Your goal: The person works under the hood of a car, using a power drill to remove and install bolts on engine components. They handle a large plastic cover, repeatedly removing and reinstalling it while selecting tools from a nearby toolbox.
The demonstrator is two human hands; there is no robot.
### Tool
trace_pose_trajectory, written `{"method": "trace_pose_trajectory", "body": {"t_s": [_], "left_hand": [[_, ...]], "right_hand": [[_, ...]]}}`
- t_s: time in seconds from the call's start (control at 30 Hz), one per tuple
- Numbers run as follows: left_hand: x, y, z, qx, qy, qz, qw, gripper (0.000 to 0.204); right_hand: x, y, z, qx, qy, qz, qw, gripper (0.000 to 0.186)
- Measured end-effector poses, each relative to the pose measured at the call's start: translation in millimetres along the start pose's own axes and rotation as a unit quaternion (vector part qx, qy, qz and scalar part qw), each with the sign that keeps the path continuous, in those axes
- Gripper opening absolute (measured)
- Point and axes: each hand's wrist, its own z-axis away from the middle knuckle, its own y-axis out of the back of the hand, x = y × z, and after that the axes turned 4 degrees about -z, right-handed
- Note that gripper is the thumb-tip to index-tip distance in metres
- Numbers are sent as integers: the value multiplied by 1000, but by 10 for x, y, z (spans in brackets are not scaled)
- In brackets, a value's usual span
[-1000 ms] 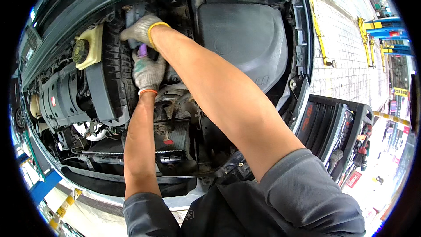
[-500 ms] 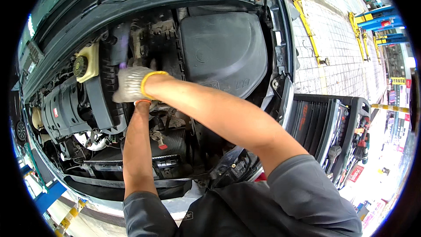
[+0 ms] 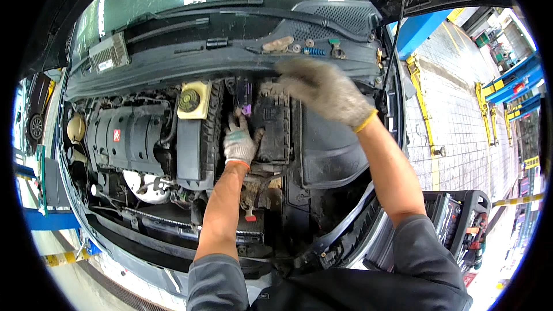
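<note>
My left hand [image 3: 240,143], in a pale knit glove with an orange cuff, reaches into the engine bay with its fingers apart. Its fingertips lie beside a small purple part [image 3: 246,109], between the long black housing [image 3: 189,148] and a black ribbed box [image 3: 273,132]. I cannot see whether they touch the purple part. My right hand [image 3: 328,93], gloved with a yellow cuff, is raised over the large smooth black cover [image 3: 331,152]. Motion smears its fingers, which point left towards the windscreen side, so any hold is unclear.
On the ledge below the windscreen lie a blue spring-like part [image 3: 314,51], a worn glove-coloured piece [image 3: 278,44] and a metal-finned module [image 3: 109,53]. A yellowish reservoir [image 3: 193,101] stands beside the engine cover [image 3: 128,138]. A tool cart [image 3: 455,224] stands at the right.
My hands were close together, the right over the left. The right has swung up and away to the right; the left now shows by the purple part. The view has shifted.
</note>
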Motion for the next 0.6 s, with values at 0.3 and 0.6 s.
{"method": "trace_pose_trajectory", "body": {"t_s": [0.3,0.6], "left_hand": [[94,270,-36,40,27,60,997,99],[83,349,0,2,46,72,996,96]], "right_hand": [[294,569,-504,100,-88,300,945,33],[308,260,-954,12,-78,464,882,36]]}}
